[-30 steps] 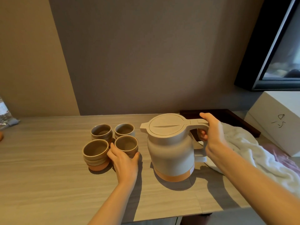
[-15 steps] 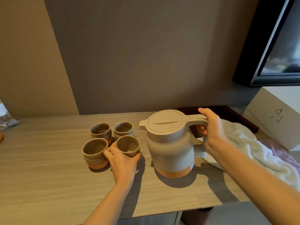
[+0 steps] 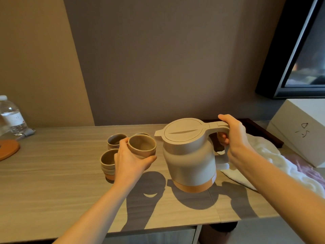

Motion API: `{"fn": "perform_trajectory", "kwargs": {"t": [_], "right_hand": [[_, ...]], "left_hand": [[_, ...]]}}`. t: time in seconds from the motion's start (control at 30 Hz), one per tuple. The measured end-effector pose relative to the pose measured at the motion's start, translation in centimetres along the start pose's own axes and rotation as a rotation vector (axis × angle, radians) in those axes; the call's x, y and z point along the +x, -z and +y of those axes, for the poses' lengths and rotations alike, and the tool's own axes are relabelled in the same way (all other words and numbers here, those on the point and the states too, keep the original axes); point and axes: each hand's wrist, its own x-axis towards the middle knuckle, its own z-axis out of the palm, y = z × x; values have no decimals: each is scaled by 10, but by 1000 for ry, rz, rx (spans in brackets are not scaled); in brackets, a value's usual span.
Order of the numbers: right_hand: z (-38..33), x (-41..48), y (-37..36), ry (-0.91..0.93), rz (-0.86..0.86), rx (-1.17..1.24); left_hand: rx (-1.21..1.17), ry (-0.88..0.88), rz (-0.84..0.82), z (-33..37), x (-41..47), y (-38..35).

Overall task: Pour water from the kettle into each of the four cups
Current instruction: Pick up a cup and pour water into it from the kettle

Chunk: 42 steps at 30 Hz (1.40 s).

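A beige kettle [image 3: 190, 155] with an orange base stands upright on the wooden table [image 3: 52, 173], lid shut, spout pointing left. My right hand [image 3: 232, 136] is wrapped around its handle. My left hand [image 3: 131, 161] grips a brown ceramic cup [image 3: 142, 146] and holds it above the table, just left of the spout. Three more cups stay on the table: one front left [image 3: 107, 160], one behind it [image 3: 115, 140], and one [image 3: 142, 134] mostly hidden behind the raised cup.
A white towel [image 3: 274, 166] lies right of the kettle beside a dark tray [image 3: 263, 132] and a white box [image 3: 302, 131]. A water bottle [image 3: 11, 117] and an orange coaster [image 3: 8, 148] sit at the far left. A dark screen [image 3: 302, 50] hangs at upper right.
My left hand closed on the front right cup and raised it off the table toward the kettle's spout. My right hand stays on the handle.
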Motion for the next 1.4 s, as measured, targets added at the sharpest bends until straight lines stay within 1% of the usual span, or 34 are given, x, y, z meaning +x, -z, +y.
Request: {"fn": "perform_trajectory", "kwargs": {"t": [0.23,0.43,0.6,0.8,1.4], "right_hand": [[-7,-7,-8,30,-38,-69],[-7,-7,-13,40,-89,-124],[-7,-8,-16,61,-132,-160],[-8,-9,-20,65,-137,-213],[-7,-8,-20,35,-112,-267]], "left_hand": [[120,-173,-56,9,1,24],[158,-245,-105,12,1,33],[184,-255,-125,14,-2,34],[234,-281,-144,13,-5,32],[189,-245,-144,5,-10,24]]}}
